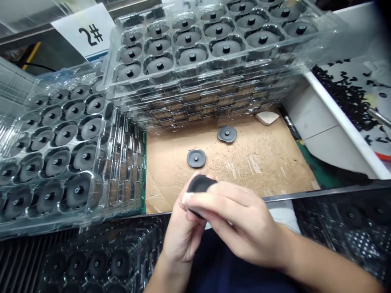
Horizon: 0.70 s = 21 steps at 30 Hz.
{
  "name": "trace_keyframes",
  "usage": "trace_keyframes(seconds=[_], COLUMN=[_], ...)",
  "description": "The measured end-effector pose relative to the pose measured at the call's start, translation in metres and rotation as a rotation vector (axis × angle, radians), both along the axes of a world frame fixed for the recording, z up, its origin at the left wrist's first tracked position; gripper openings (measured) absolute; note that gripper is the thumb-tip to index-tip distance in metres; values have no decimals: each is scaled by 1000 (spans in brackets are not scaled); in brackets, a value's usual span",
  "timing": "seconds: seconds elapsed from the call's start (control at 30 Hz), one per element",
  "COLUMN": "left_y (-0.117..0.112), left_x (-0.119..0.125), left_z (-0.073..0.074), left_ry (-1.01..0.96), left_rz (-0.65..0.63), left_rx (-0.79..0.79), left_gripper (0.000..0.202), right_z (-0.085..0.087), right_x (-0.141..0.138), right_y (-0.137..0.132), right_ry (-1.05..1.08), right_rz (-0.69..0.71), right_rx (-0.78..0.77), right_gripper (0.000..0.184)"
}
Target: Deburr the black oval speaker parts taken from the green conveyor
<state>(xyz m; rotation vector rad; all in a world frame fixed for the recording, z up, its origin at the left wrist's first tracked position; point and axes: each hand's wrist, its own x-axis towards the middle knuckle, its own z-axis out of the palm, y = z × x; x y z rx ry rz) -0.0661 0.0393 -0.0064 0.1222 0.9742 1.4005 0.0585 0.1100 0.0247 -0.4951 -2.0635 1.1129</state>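
The left hand (183, 234) rises from below, fingers curled under a black disc (200, 184). The right hand (236, 228) reaches across from the right, fingers laid over the disc, so both hands pinch it above the cardboard sheet (259, 162). At left stands a clear tray (125, 162) of discs, and behind is a taller tray stack (214, 97). 2 loose discs (196, 158) lie just beyond the hands, and a white bin (345, 127) sits right.

Open cardboard (259, 162) ahead, only two loose discs (196, 158) (227, 134); tray stacks (201, 97) (122, 162) wall off rear, left.
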Motion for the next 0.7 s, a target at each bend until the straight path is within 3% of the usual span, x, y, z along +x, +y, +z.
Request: trace_keyframes(seconds=[0.1,0.17,0.27,0.4,0.53,0.7], left_y=[-1,0,5,8,4,7], left_x=[-5,-5,2,8,0,0], left_z=[2,2,5,8,2,-3], left_ry=[-55,-103,-102,-58,-147,-275], left_rz=[0,3,-18,-29,9,23], left_rx=[-43,-63,-81,-98,-100,-94], left_gripper=[59,63,64,56,51,52], right_z=[-5,-3,6,11,-12,-58], right_x=[21,36,40,26,37,67], right_y=[2,2,2,5,6,-7], right_ry=[-137,-231,-206,-98,-248,-434], right_rz=[53,-24,-132,-5,89,-94], right_rx=[-155,-203,-117,-18,-254,-390], right_gripper=[21,20,22,25,20,18])
